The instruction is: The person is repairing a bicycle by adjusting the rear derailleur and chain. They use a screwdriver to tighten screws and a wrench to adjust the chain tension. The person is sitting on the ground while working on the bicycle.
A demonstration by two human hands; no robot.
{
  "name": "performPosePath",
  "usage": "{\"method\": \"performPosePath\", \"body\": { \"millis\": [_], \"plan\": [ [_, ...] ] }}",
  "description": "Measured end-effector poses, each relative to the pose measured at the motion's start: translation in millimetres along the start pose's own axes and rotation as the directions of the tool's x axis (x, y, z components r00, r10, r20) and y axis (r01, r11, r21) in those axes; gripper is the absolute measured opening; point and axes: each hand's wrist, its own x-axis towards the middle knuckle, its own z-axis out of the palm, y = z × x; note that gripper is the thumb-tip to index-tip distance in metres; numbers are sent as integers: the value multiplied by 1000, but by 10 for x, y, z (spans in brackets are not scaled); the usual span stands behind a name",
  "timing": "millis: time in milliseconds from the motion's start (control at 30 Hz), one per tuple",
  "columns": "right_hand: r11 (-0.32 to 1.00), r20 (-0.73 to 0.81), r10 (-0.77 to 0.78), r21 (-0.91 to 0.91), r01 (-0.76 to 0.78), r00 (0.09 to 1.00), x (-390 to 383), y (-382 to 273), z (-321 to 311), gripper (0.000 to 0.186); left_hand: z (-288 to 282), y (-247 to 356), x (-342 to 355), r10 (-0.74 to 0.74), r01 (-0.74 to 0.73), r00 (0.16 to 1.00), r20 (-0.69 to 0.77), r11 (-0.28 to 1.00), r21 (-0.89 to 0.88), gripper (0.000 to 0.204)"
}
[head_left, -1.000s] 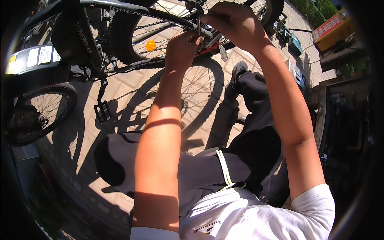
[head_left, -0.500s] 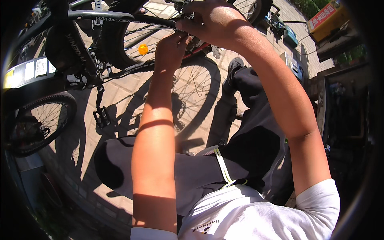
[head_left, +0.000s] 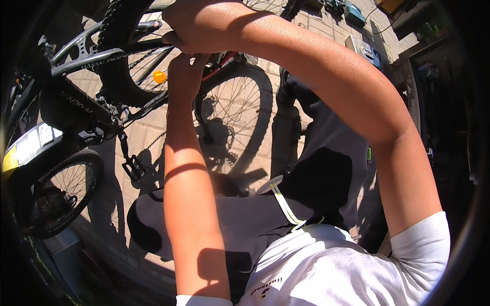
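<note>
My right hand is curled at the tube and spokes of a black bicycle, its back toward me; what its fingers grip is hidden. Just below it, my left hand is closed at the red and black parts behind it, holding something too small to make out. An orange reflector sits in the spokes left of that hand. The bicycle's tyre rises behind the frame, and a pedal hangs lower down.
Another wheel is at the lower left, beside a silver and yellow panel. A teal case and a grey box lie at the upper right. My bent legs are below my arms on paving.
Both hands have shifted left in the view, the right one also higher and further over the left hand, the left slightly lower. The bicycle sits lower and further left in the picture.
</note>
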Motion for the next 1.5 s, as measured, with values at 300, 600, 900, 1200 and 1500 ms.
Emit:
{"method": "performPosePath", "body": {
  "millis": [300,600,900,1200,1500],
  "plan": [
    [990,45,124,59,-127,991,152,13,28,23,13,19,5,-113,114,994,17,991,-72,36],
    [877,27,336,355,-324,941,220,20,266,27,6,-35,-9,-67,66,998,-22,997,-50,33],
    [792,117,477,371,-484,871,-120,-29,-34,31,178,144,-78,33,-22,978,-207,998,54,22],
    [674,229,447,549,-494,865,-869,393,555,45,-157,-69,-581,-98,84,942,-322,995,-56,16],
    [237,474,216,823,-516,854,-684,-60,1673,34,-358,-206,-894,-473,450,870,140,877,169,25]
  ]
}}
